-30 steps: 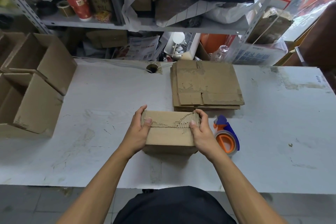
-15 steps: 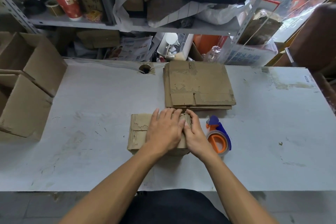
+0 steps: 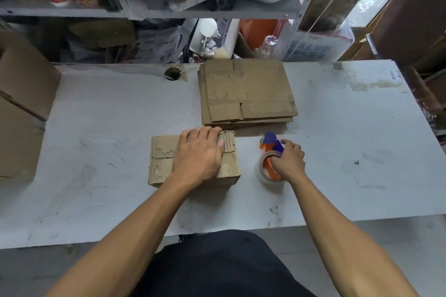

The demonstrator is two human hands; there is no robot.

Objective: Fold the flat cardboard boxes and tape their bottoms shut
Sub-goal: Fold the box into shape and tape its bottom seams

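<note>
A small folded cardboard box (image 3: pixel 161 159) stands bottom-up on the white table (image 3: pixel 101 128), its flaps closed along a middle seam. My left hand (image 3: pixel 199 154) lies flat across those flaps with straight fingers, pressing them down. To the right of the box lies an orange and purple tape dispenser (image 3: pixel 270 149) with a clear roll. My right hand (image 3: pixel 288 160) curls its fingers round the dispenser and grips it on the table. A stack of flat cardboard boxes (image 3: pixel 246 93) rests further back, behind the box and the dispenser.
Folded open boxes (image 3: pixel 21 108) crowd the table's left edge. A cable hole (image 3: pixel 172 73) sits at the back of the table. Cluttered metal shelves (image 3: pixel 169 12) rise behind it. A brown cabinet (image 3: pixel 415 19) stands at the right.
My left hand slid across to cover the box flaps alone. My right hand left the box, moved right and took hold of the tape dispenser.
</note>
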